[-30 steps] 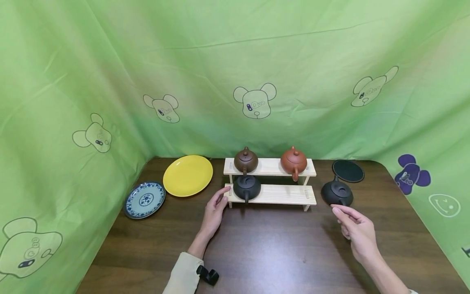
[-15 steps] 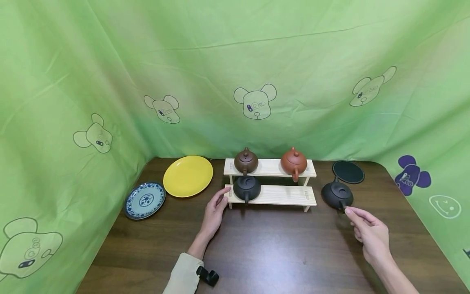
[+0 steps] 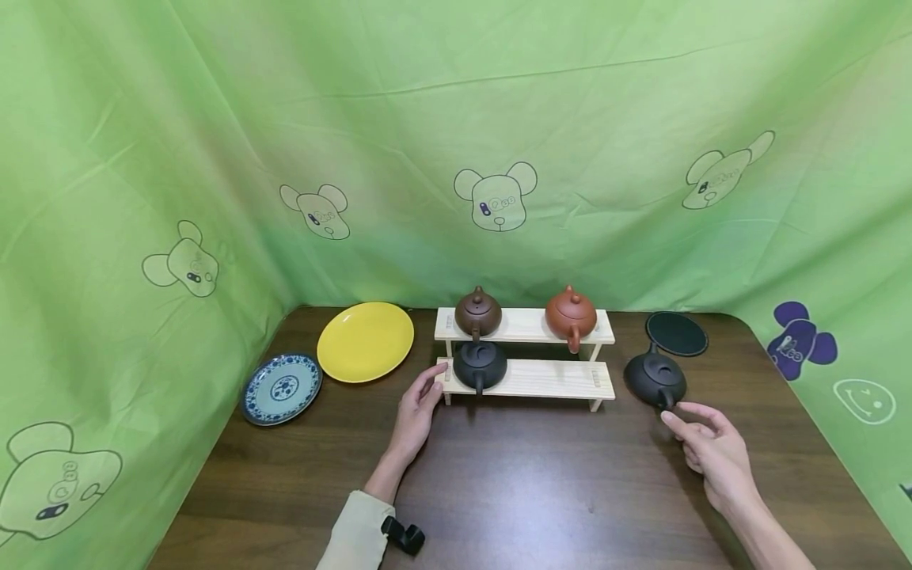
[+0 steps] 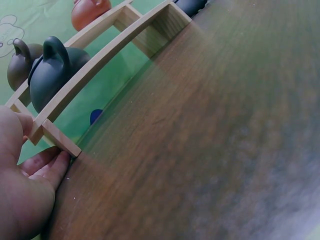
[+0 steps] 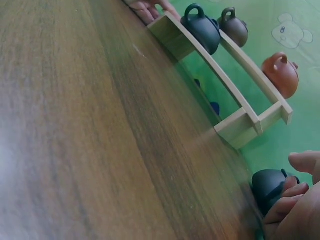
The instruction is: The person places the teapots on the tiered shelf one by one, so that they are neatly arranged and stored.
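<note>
My left hand (image 3: 415,412) touches the left end of a two-tier wooden stand (image 3: 549,380); in the left wrist view its fingers (image 4: 52,170) rest beside the stand's leg. A black teapot (image 3: 480,366) sits near it on the lower shelf. On the upper shelf are a dark brown teapot (image 3: 478,313) and a reddish-brown teapot (image 3: 571,313). Right of the stand, another black teapot (image 3: 654,378) stands on the table. My right hand (image 3: 716,455) is at its near-side handle, thumb and index finger slightly parted; whether they touch the handle is unclear.
Left of the stand lie a yellow plate (image 3: 366,342) and a blue-and-white patterned plate (image 3: 282,388). A dark round mat (image 3: 677,332) lies behind the right-hand teapot. Green printed cloth (image 3: 399,119) surrounds the brown wooden table (image 3: 513,483).
My right hand has shifted right and slightly nearer to me, from the teapot's front to its handle, and the thumb and index finger have parted. The left hand and the teapots stay put.
</note>
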A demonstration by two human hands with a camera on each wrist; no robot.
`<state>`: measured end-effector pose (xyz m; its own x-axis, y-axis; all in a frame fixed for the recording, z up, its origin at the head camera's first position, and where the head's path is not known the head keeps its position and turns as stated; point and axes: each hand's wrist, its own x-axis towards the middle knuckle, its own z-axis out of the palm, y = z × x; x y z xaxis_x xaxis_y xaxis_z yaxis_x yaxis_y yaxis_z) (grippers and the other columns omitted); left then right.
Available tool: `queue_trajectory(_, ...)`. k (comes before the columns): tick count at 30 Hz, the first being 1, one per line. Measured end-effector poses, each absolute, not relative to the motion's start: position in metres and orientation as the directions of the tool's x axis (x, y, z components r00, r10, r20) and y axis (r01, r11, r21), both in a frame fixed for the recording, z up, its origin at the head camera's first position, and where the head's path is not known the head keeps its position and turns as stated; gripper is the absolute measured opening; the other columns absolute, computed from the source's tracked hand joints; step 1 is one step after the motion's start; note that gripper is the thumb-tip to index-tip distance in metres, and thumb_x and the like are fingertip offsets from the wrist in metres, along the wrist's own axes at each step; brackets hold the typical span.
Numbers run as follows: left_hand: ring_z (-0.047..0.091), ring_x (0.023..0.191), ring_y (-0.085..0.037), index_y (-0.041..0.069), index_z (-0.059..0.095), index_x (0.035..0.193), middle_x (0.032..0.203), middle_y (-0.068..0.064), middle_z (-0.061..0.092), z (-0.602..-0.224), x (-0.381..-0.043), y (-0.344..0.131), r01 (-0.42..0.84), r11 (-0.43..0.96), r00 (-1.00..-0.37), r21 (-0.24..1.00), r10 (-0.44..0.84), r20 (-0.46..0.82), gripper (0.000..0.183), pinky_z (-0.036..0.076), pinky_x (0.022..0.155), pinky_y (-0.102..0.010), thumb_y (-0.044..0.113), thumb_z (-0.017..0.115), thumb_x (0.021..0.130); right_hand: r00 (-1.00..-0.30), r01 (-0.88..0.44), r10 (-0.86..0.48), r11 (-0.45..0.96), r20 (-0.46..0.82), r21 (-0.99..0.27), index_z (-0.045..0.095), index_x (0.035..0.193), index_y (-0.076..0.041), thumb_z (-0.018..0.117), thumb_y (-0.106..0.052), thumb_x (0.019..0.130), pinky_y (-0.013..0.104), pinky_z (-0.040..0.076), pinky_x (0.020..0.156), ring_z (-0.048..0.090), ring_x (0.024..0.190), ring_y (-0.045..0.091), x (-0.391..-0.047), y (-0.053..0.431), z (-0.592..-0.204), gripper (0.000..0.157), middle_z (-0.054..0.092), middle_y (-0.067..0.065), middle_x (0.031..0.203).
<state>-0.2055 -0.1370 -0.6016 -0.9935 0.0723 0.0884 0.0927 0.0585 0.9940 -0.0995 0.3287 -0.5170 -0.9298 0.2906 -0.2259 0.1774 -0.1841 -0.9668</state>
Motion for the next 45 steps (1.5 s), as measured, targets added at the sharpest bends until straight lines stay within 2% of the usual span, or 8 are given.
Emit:
queue_trajectory(4,0.048,0.155,-0.014,0.037,0.071,0.146,0.156,0.015,0.065,-0.601,-0.205,-0.137,0.083,0.061,-0.994,0.995,0.071,0.078,0.036,0.042,0.122,-0.031,0.022,0.061,0.115,-0.932,0.215,0.261,-0.164,-0.252,-0.963,0.055,0.124,-0.021,0.076,-0.007,0.105,0.034,0.014,0.055,0.037,0.051,0.0,-0.101,0.33,-0.518,0.032,0.065,-0.012,0.07)
queue_trajectory(11,0.047,0.156,-0.014,0.036,0.071,0.146,0.156,0.014,0.065,-0.6,-0.205,-0.137,0.076,0.056,-0.995,0.996,0.074,0.071,0.035,0.041,0.124,-0.033,0.021,0.061,0.116,-0.935,0.246,0.221,-0.153,-0.276,-0.957,0.055,0.122,-0.021,0.076,-0.009,0.106,0.03,0.018,0.054,0.037,0.051,0.0,-0.107,0.33,-0.518,0.029,0.067,-0.011,0.071)
queue_trajectory(19,0.048,0.155,-0.013,0.036,0.071,0.146,0.155,0.015,0.065,-0.602,-0.205,-0.138,0.082,0.056,-0.994,0.995,0.071,0.077,0.035,0.042,0.122,-0.028,0.022,0.061,0.116,-0.93,0.31,0.181,-0.074,-0.319,-0.948,0.048,0.126,-0.013,0.072,-0.017,0.109,0.024,0.024,0.055,0.038,0.054,0.001,-0.115,0.329,-0.515,0.03,0.064,-0.01,0.072)
queue_trajectory(27,0.053,0.152,-0.016,0.032,0.071,0.147,0.155,0.011,0.066,-0.604,-0.206,-0.137,0.096,0.027,-0.993,0.995,0.076,0.094,0.034,0.044,0.119,-0.025,0.022,0.063,0.115,-0.923,0.306,0.201,-0.137,-0.329,-0.942,0.059,0.106,-0.02,0.068,-0.022,0.113,0.023,0.022,0.054,0.041,0.053,-0.001,-0.117,0.328,-0.515,0.011,0.057,-0.011,0.071)
queue_trajectory(31,0.05,0.155,-0.02,0.03,0.071,0.148,0.156,0.009,0.066,-0.604,-0.206,-0.136,0.115,0.039,-0.991,0.993,0.07,0.112,0.035,0.043,0.119,-0.025,0.024,0.063,0.115,-0.934,0.272,0.186,-0.179,-0.304,-0.946,0.071,0.092,-0.023,0.064,-0.021,0.115,0.025,0.017,0.053,0.038,0.051,-0.001,-0.118,0.329,-0.514,0.023,0.054,-0.012,0.069)
queue_trajectory(34,0.049,0.155,-0.021,0.029,0.071,0.148,0.156,0.008,0.066,-0.603,-0.204,-0.136,0.136,0.058,-0.989,0.989,0.065,0.132,0.035,0.044,0.118,-0.024,0.024,0.063,0.115,-0.94,0.258,0.173,-0.208,-0.295,-0.944,0.077,0.088,-0.024,0.061,-0.021,0.116,0.026,0.016,0.053,0.036,0.05,-0.001,-0.12,0.33,-0.514,0.033,0.054,-0.012,0.067)
queue_trajectory(39,0.053,0.152,-0.025,0.022,0.071,0.149,0.155,0.001,0.067,-0.596,-0.201,-0.134,0.205,0.087,-0.978,0.975,0.063,0.2,0.035,0.048,0.116,-0.027,0.024,0.062,0.115,-0.932,0.278,0.174,-0.228,-0.32,-0.933,0.078,0.084,-0.025,0.058,-0.025,0.118,0.023,0.018,0.052,0.033,0.05,-0.001,-0.121,0.331,-0.513,0.039,0.054,-0.012,0.065)
queue_trajectory(45,0.05,0.154,-0.026,0.029,0.071,0.149,0.156,0.006,0.066,-0.594,-0.201,-0.134,0.164,0.115,-0.985,0.98,0.064,0.157,0.035,0.046,0.117,-0.027,0.025,0.062,0.116,-0.933,0.268,0.181,-0.222,-0.31,-0.937,0.078,0.084,-0.023,0.06,-0.024,0.117,0.025,0.016,0.052,0.034,0.049,-0.001,-0.123,0.331,-0.512,0.038,0.054,-0.013,0.064)
